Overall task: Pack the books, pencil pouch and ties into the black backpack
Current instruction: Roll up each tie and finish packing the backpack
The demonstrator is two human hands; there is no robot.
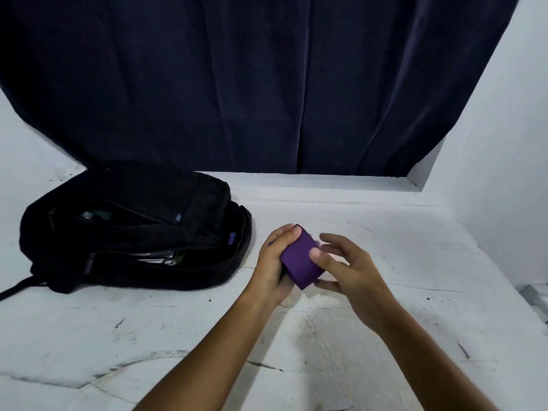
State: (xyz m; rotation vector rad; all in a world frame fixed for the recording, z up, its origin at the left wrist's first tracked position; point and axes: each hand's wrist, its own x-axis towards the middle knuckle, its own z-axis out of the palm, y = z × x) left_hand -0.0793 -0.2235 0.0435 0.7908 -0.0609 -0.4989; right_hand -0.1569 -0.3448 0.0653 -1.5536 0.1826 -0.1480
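Observation:
A rolled purple tie (299, 262) is held above the white surface near the middle of the view. My left hand (274, 262) grips the roll from its left side, thumb on top. My right hand (350, 271) pinches the roll's right side with thumb and a lower finger, the other fingers spread. The black backpack (133, 229) lies flat at the left with two compartments unzipped. Edges of books or papers (161, 258) show in its lower opening, and something pale shows in the upper opening (95, 215).
A dark blue curtain (252, 84) hangs behind the white, scuffed surface (207, 336). A white wall (504, 188) rises at the right. The backpack's strap (17, 287) trails off to the left edge.

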